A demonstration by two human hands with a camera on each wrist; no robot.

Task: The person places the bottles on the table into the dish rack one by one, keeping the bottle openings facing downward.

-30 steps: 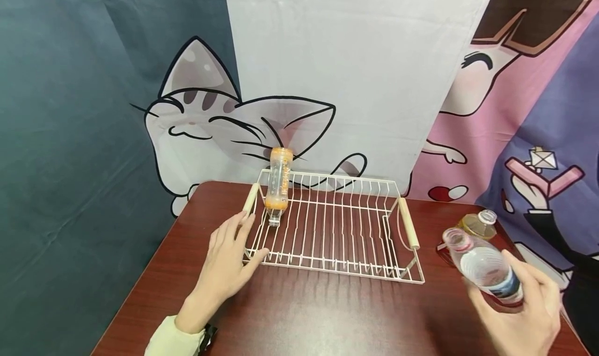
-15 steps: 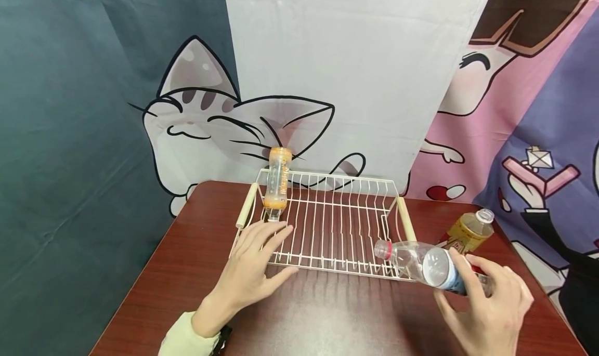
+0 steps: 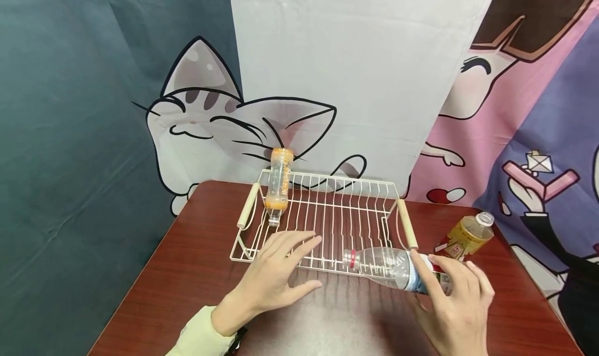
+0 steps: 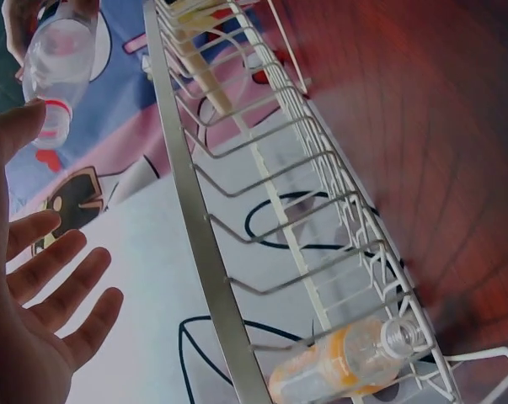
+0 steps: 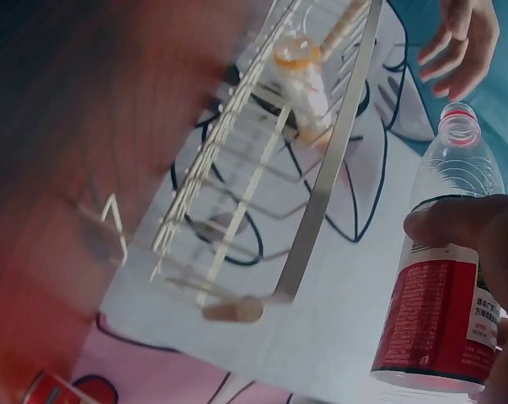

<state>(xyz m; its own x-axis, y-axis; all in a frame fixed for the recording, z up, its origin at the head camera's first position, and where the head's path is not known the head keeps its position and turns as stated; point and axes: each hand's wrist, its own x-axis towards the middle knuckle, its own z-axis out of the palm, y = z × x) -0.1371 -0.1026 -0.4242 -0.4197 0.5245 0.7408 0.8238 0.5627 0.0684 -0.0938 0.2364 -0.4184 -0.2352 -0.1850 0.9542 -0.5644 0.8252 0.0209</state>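
Note:
My right hand (image 3: 456,299) grips a clear plastic bottle (image 3: 381,265) by its labelled lower part. The bottle lies level in the air in front of the rack's right end, its capless pink-ringed neck pointing left; a red label (image 5: 435,316) shows in the right wrist view. Fingers spread and holding nothing, my left hand (image 3: 276,275) hovers at the rack's front edge, apart from the bottle's neck. Inside the white wire rack (image 3: 327,270), an orange-banded clear bottle (image 3: 280,182) leans at the left end, neck down toward me.
A yellow-labelled bottle (image 3: 468,234) with an open top stands on the red-brown table (image 3: 178,273), right of the rack. Pale wooden handles (image 3: 407,223) are fixed at both rack ends. Cartoon-printed cloth (image 3: 365,75) hangs behind the table.
My right hand has carried the clear bottle leftward from beside the yellow-labelled one, turning its neck to the left. My left hand has moved right, from the rack's left handle along its front.

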